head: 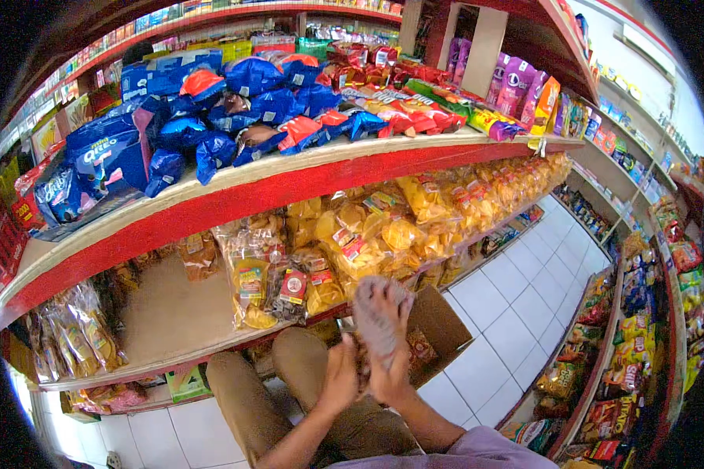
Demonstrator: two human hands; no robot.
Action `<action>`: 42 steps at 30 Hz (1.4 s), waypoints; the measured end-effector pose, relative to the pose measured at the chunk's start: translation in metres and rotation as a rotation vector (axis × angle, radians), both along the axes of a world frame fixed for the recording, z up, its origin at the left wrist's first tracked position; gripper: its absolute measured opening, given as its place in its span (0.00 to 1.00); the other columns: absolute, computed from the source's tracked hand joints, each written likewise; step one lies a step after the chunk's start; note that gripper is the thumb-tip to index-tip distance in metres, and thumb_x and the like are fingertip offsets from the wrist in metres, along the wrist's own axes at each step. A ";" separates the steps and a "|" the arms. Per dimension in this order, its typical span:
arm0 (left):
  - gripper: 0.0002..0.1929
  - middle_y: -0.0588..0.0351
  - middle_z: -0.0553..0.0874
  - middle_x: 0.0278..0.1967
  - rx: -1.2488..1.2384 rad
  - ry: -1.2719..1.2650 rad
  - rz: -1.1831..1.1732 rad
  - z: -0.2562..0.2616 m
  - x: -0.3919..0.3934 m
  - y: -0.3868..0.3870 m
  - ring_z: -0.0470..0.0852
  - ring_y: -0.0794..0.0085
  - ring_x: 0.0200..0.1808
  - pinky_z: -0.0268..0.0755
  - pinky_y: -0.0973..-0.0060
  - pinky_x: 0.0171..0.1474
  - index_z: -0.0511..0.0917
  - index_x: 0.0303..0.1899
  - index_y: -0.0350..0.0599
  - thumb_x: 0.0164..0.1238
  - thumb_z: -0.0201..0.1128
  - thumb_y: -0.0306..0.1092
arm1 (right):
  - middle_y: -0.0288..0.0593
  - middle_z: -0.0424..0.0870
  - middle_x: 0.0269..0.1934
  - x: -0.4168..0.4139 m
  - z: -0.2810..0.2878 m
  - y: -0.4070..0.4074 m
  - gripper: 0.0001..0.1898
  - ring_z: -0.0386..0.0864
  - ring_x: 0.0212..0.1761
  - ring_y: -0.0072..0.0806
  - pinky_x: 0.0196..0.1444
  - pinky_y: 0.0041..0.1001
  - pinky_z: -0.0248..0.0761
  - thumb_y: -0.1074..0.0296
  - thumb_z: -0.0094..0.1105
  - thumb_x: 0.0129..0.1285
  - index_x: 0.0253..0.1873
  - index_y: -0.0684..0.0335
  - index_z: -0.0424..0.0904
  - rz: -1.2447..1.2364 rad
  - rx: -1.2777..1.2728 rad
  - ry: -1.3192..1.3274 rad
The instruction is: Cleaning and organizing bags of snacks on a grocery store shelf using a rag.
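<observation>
My right hand (392,375) grips a crumpled grey cloth (381,313) that stands up over its fingers. Close beside it, my left hand (341,366) has its thumb raised and closes on a small packet, mostly hidden between the two hands. Both hands are above my lap, in front of the lower shelf. Clear bags of yellow chips (352,234) fill that shelf just beyond them. An open cardboard box (446,328) stands behind and right of my right hand, with a packet inside it.
Above, a red-edged shelf (258,187) holds blue Oreo packs (108,152) and red snack packs (416,111). Bagged snacks (76,340) stand at the lower left. White floor tiles (504,287) run along the right, beside another snack rack (616,363).
</observation>
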State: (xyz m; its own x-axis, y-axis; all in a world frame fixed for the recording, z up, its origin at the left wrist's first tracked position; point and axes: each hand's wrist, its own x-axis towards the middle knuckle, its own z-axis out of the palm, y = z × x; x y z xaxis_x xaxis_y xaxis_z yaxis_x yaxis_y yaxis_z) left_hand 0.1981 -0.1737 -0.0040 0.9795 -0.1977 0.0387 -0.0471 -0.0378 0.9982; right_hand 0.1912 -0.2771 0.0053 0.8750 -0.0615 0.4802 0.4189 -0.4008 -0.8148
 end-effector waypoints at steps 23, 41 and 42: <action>0.28 0.53 0.77 0.46 -0.630 0.242 0.475 -0.037 0.048 0.035 0.74 0.71 0.47 0.63 0.73 0.56 0.72 0.52 0.33 0.74 0.43 0.55 | 0.60 0.59 0.68 -0.027 -0.053 0.024 0.27 0.47 0.75 0.41 0.74 0.36 0.38 0.60 0.40 0.69 0.66 0.76 0.59 0.267 -0.550 -0.022; 0.28 0.51 0.72 0.61 -0.933 0.506 -0.031 -0.023 0.022 -0.070 0.72 0.62 0.60 0.63 0.67 0.64 0.68 0.61 0.42 0.71 0.48 0.56 | 0.54 0.49 0.73 -0.017 -0.043 -0.038 0.31 0.37 0.76 0.47 0.74 0.43 0.28 0.53 0.32 0.71 0.68 0.73 0.56 -0.241 0.208 -0.055; 0.28 0.51 0.72 0.61 -0.933 0.503 -0.029 -0.021 0.025 -0.071 0.72 0.62 0.60 0.63 0.67 0.64 0.68 0.61 0.42 0.71 0.48 0.56 | 0.55 0.47 0.73 -0.019 -0.038 -0.039 0.31 0.36 0.76 0.49 0.74 0.44 0.27 0.52 0.31 0.71 0.68 0.73 0.55 -0.302 0.099 -0.020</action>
State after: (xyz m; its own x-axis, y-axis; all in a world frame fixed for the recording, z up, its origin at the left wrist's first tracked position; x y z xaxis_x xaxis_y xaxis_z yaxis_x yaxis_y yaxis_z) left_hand 0.2226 -0.2446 -0.0248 0.9204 -0.3222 -0.2217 0.3910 0.7482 0.5361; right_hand 0.1725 -0.3163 -0.0330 0.8005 -0.3644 0.4757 0.3094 -0.4285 -0.8489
